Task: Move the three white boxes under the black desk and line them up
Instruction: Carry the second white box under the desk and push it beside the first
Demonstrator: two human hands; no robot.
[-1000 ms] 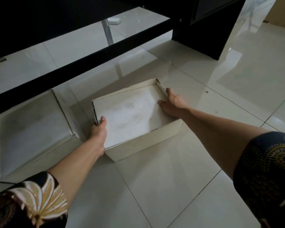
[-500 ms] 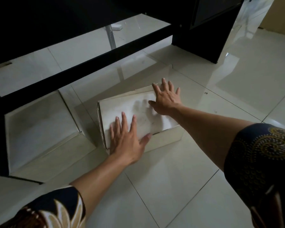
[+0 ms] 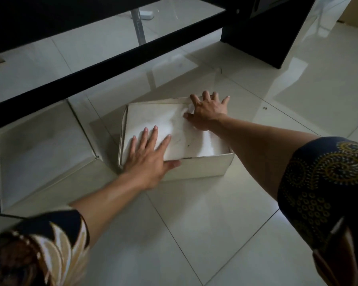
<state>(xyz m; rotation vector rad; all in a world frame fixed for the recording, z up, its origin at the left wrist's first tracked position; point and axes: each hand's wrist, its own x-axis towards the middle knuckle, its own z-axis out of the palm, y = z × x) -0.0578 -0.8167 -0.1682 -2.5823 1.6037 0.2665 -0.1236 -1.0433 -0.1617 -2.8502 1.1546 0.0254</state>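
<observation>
A white box (image 3: 196,145) sits on the tiled floor in front of the black desk's low crossbar (image 3: 120,58). My left hand (image 3: 151,157) lies flat on the box's near-left top, fingers spread. My right hand (image 3: 207,112) rests flat on its far-right corner, fingers apart. Neither hand grips anything. A second white box (image 3: 43,149) stands to the left, its far end under the crossbar. A third box is not in view.
The desk's black side panel (image 3: 277,38) stands on the floor at the upper right. A thin metal leg (image 3: 140,29) and a small white object (image 3: 146,15) lie beyond the crossbar. Glossy floor tiles (image 3: 215,234) spread around the boxes.
A second ago both hands gripped the box's edges. They let go and now lie flat on its top. The box has hardly shifted since half a second ago.
</observation>
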